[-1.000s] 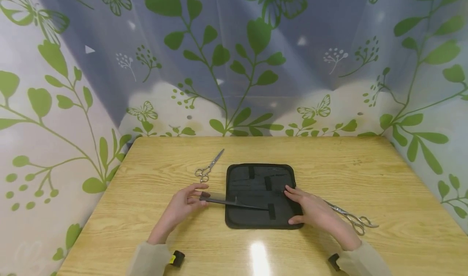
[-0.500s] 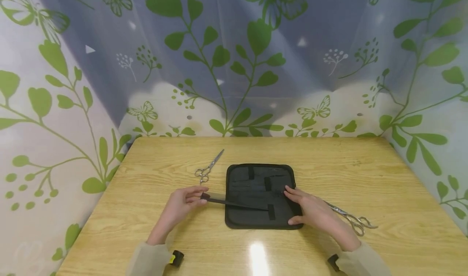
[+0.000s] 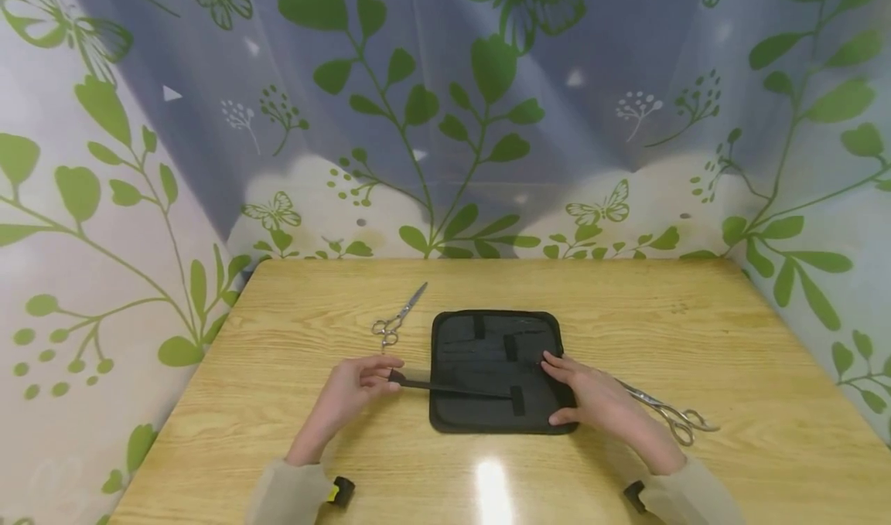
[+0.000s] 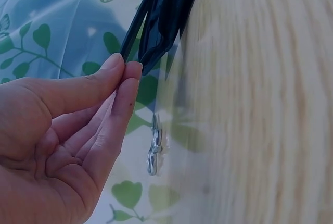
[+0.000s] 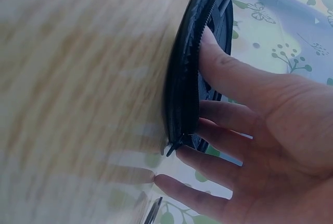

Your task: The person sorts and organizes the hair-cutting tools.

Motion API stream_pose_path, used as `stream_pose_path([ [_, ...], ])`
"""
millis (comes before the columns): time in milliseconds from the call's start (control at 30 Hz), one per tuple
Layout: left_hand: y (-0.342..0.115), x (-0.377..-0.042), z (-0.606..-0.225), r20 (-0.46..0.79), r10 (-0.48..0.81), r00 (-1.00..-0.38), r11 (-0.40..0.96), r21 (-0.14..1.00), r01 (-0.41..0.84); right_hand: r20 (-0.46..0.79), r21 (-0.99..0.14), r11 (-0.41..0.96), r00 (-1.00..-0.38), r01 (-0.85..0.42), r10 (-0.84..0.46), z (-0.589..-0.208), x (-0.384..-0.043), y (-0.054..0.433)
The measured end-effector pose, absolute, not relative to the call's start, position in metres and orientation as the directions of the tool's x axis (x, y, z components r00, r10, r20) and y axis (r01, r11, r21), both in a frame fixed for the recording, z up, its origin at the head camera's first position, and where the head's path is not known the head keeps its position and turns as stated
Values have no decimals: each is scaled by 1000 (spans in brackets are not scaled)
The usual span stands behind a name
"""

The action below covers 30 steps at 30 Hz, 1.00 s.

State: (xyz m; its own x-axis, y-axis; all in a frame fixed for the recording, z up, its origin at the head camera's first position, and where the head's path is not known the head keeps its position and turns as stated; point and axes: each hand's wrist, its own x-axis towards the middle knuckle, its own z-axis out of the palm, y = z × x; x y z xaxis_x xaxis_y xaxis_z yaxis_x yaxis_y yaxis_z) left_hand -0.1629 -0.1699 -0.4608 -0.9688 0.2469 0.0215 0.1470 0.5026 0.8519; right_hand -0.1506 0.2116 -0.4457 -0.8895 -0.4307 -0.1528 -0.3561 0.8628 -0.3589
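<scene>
In the head view an open black zip case (image 3: 473, 417) lies on the wooden table, with elastic straps inside. My left hand (image 3: 351, 392) pinches one end of a thin black comb (image 3: 445, 388) between thumb and fingertips. The comb slants over the case, its far end at the lower strap (image 3: 517, 401). Seen from the left wrist, the held end is raised beside the case edge. My right hand (image 3: 602, 405) rests on the case's right edge, fingers fairly straight; the right wrist view shows the thumb (image 5: 223, 62) against the zipped rim.
Silver scissors (image 3: 395, 325) lie behind my left hand. Another pair of scissors (image 3: 678, 421) is to the right, its blades partly hidden by my right hand. A leaf-patterned curtain (image 3: 445, 161) closes off the table's far edge.
My left hand has shifted slightly right, carrying the comb's held end closer to the case. The right hand and both pairs of scissors stay where they were.
</scene>
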Motion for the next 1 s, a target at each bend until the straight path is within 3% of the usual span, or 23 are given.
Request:
stream_pose_path([
  [567,-162,-159,-463,31,296,-955,484,857,177,-155,-338,875,-897,-345,-414,-447,-150,210],
  [1000,-151,-158,-467,33,240,-970,474,869,146,-149,-328,882,-903,-338,-402,-447,-150,208],
])
